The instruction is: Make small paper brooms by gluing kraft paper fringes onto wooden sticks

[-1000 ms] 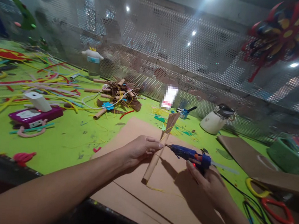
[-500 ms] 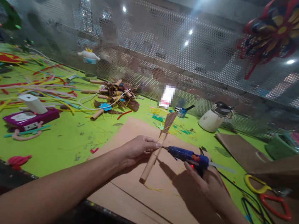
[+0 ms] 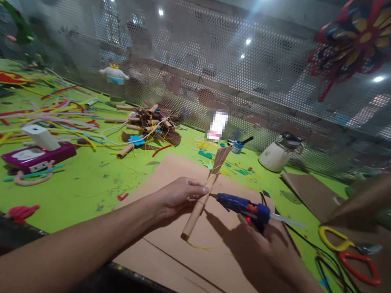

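Note:
Between the thumb and fingers of my left hand (image 3: 183, 195) is a rolled brown paper tube (image 3: 193, 220), slanting up and away from me. A pleated brown paper piece (image 3: 221, 158) sticks out of its far end, and yellow string (image 3: 202, 248) is wound on it and trails from its near end. My right hand (image 3: 266, 238) is closed round a blue glue gun (image 3: 240, 204), with a clear glue stick (image 3: 289, 220) poking out of its back. The gun's nozzle is at the tube, beside my left fingertips; whether it touches I cannot tell.
Beneath my hands lies a brown paper sheet (image 3: 165, 171) on the green table. Scissors (image 3: 334, 239) and a black cord (image 3: 337, 282) are at the right. A bundle of brown paper rolls (image 3: 152, 123), a purple power strip (image 3: 41, 156), a flask (image 3: 274, 156) and a paint jar (image 3: 237, 147) stand around.
Both hands, the tube and the glue gun keep nearly the same places. At the far right, the brown paper by the green basket has shifted and looks blurred. The view has moved slightly.

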Available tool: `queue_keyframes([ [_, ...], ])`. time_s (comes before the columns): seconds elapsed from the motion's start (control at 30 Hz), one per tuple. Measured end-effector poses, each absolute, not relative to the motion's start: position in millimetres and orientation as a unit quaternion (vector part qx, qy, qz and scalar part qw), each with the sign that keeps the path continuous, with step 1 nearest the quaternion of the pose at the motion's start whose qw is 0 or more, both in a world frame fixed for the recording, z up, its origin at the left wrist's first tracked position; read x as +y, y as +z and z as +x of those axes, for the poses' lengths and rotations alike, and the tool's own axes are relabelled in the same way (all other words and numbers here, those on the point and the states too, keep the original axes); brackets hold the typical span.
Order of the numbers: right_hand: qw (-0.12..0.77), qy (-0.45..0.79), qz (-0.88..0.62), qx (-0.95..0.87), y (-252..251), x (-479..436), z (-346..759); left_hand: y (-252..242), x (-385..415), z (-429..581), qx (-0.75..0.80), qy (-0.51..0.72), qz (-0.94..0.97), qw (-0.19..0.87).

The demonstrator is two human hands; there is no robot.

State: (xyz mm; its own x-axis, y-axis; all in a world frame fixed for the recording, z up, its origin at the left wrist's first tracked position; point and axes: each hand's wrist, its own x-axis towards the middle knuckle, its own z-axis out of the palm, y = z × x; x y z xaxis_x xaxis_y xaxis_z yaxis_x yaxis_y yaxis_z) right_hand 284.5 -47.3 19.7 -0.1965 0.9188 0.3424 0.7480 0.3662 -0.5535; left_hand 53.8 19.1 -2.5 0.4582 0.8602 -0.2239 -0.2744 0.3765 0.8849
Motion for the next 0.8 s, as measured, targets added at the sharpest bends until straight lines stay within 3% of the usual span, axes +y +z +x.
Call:
queue_keyframes([
  [0.17, 0.267, 0.159, -0.547, -0.777, 21.1, -55.5, 279.6, -3.9, 19.2, 53.5, 0.359, 0.380, 0.409, 0.748],
  [0.37, 0.278, 0.164, -0.553, -0.768, 22.0, -53.2, 281.1, -3.2, 19.7, 54.0, 0.353, 0.380, 0.406, 0.752],
  [0.8, 0.301, 0.056, -0.515, -0.801, 21.8, -50.5, 286.3, 4.0, 16.7, 54.1, 0.348, 0.376, 0.410, 0.755],
])
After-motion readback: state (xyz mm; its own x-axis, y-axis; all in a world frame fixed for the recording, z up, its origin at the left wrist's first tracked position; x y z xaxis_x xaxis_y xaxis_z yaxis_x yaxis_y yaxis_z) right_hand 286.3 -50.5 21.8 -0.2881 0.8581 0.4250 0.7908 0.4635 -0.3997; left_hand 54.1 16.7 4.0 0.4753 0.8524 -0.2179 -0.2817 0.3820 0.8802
